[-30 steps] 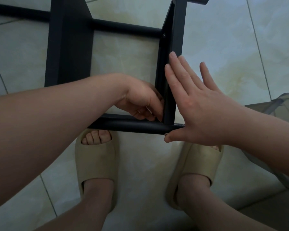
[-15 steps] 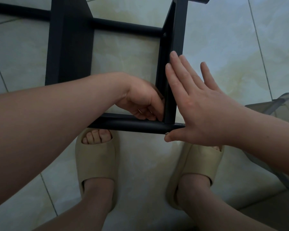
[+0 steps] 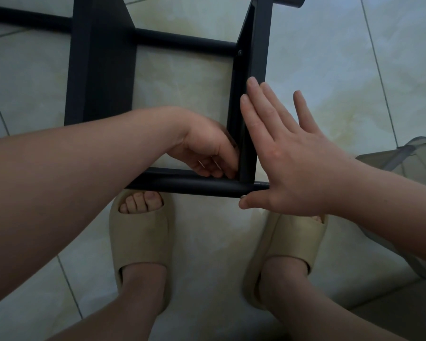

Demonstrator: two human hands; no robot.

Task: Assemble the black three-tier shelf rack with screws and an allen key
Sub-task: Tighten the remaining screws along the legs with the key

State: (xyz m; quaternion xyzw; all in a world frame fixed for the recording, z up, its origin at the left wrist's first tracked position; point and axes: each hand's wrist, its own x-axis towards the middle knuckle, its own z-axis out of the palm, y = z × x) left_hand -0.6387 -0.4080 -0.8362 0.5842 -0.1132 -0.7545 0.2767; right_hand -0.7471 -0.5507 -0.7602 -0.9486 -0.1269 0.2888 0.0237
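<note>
Head view, looking down. Black rack (image 3: 101,70) lies on the tiled floor (image 3: 330,57), just beyond the person's feet in beige slippers (image 3: 140,232). Near tube (image 3: 194,187) runs left to right above the toes and meets the right side bar (image 3: 261,45) at the near right corner.

Left hand (image 3: 207,153) is tucked into the inside of that corner, fingers curled down against the joint. Can't tell what it pinches; no screw or allen key is visible there, the fingers hide it.

Right hand (image 3: 293,163) is flat and spread, straight fingers pressed along the outer face of the side bar, thumb at the end of the near tube. It looks like bracing while the left hand works the joint.

A screw head (image 3: 240,52) shows at the far joint of the same bar, so that joint looks done and the near corner is probably the one in hand.

Risks, as a guess:
- The right hand only pushes and does not grip. If it slides, the bar shifts, the holes go off line and the screw starts crooked.
- A small part held blind in a tight corner could drop to the floor and roll under the rack.
- The left fingertips sit right in the corner and could get nipped if the bar moves inward.

A grey plastic thing (image 3: 416,153) stands at the right edge, apart from the rack.
</note>
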